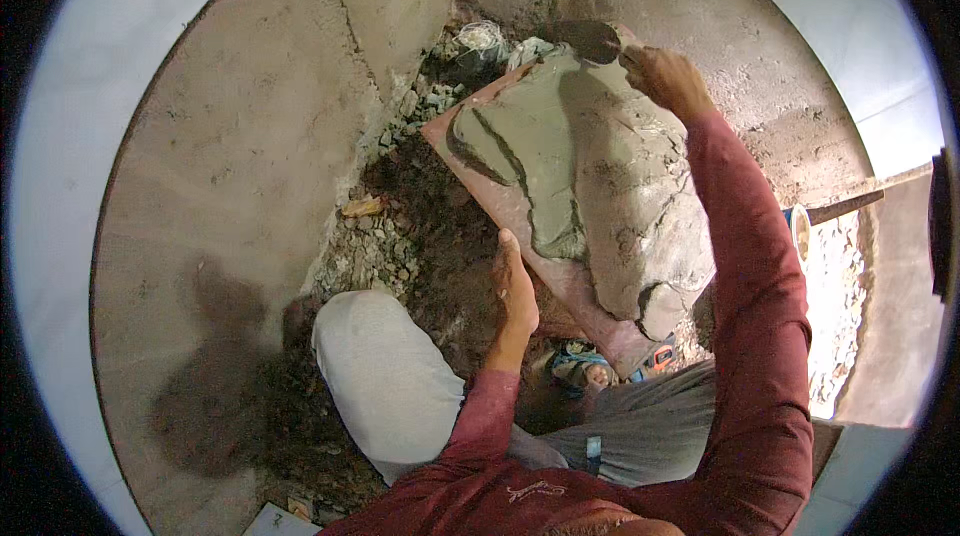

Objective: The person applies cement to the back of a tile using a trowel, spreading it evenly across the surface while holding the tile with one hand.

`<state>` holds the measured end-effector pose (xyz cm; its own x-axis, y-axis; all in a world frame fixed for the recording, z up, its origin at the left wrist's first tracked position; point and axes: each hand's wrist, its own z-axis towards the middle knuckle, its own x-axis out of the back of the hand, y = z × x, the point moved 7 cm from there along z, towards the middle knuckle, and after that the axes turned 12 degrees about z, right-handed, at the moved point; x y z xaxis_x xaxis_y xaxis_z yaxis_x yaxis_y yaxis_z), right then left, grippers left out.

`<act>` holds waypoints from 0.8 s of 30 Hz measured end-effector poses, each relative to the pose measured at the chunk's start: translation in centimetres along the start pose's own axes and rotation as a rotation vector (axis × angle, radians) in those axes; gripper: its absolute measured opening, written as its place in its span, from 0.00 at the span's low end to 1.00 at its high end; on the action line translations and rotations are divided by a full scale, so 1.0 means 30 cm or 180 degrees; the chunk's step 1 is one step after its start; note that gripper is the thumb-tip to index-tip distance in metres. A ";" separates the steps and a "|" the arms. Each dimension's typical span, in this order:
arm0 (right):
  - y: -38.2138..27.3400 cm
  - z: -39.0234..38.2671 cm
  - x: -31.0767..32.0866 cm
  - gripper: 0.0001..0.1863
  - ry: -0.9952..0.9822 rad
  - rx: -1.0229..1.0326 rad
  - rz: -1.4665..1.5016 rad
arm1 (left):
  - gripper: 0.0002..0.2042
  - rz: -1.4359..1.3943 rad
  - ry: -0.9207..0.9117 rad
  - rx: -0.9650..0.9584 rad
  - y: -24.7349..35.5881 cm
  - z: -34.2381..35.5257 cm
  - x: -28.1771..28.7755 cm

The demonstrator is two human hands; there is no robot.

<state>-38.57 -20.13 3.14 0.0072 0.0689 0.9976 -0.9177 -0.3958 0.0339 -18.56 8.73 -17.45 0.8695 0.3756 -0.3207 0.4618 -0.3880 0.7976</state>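
Note:
A reddish square slab (572,284), apparently a tile, is tilted in front of me under a thick, uneven layer of wet grey mortar (640,161). My left hand (516,288) grips its left edge, thumb on top and the other fingers hidden beneath. At the slab's far corner, my right hand (665,81) is closed round the handle of a trowel, mostly covered by the fist. The dark trowel blade (588,40) points left over the mortar's far end and looks in touch with it.
Bare plastered walls (240,126) meet in a corner ahead. Broken rubble (385,251) and dark soil line their foot, with a yellowish chunk (362,207) and a whitish tangle (480,39). A sandalled foot (597,374) is beneath the slab, near a blue-and-orange object (658,358).

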 end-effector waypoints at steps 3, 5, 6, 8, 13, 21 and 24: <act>-0.153 -0.104 0.007 0.13 0.0072 0.0582 0.0303 | 0.41 -0.0064 -0.0005 0.0034 -0.017 0.004 0.013; -0.245 -0.161 0.073 0.13 0.0128 0.0898 0.0417 | 0.40 -0.0106 -0.0053 0.0028 -0.013 0.002 0.018; -0.284 -0.183 0.113 0.13 0.0211 0.0988 0.0465 | 0.39 -0.0150 -0.0093 0.0020 -0.009 0.002 0.018; -0.320 -0.216 0.138 0.12 0.0309 0.0979 0.0545 | 0.40 -0.0243 -0.0163 0.0188 -0.004 -0.004 0.021; -0.344 -0.248 0.159 0.13 0.0349 0.0819 0.0472 | 0.39 -0.0178 -0.0301 0.0540 0.031 -0.058 0.009; -0.340 -0.274 0.081 0.20 -0.1919 -0.0606 0.2001 | 0.35 -0.0301 -0.0353 0.0385 0.006 -0.043 0.042; -0.219 -0.254 0.075 0.20 -0.1207 0.0771 0.1933 | 0.34 -0.0321 -0.0304 0.0282 -0.009 -0.051 0.010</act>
<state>-35.56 -10.39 4.70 -0.2956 -0.5282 0.7960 -0.6913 -0.4568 -0.5598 -18.68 10.24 -16.99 0.8288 0.3362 -0.4472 0.5574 -0.4268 0.7121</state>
